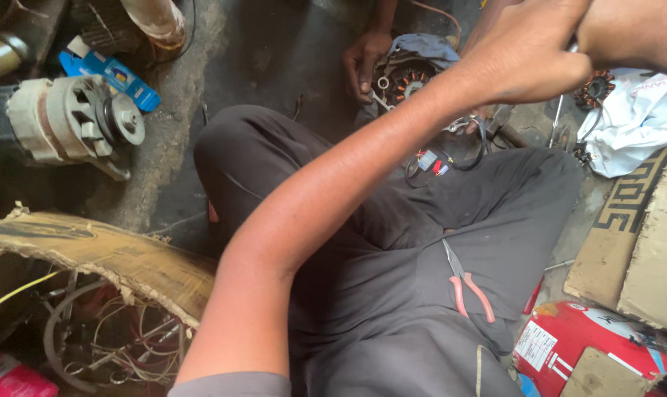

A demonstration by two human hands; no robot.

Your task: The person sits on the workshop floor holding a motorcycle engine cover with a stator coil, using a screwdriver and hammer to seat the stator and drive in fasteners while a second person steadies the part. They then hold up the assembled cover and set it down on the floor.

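A bare concrete floor (267, 59) carried the clutter. An alternator (69, 121) and a blue packet (111, 73) lay well left of the raised hands; a stator (407, 81) sat just below-left of them, a white bag (635, 121) below-right, with cardboard (642, 242) and a red packet (590, 342) farther down.

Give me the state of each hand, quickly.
Left hand: closed around something hidden in its grip.
Right hand: mostly out of frame; cannot be told.

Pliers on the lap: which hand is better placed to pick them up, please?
Probably the right hand: the red-handled pliers lie on its side, while the left hand reaches across.
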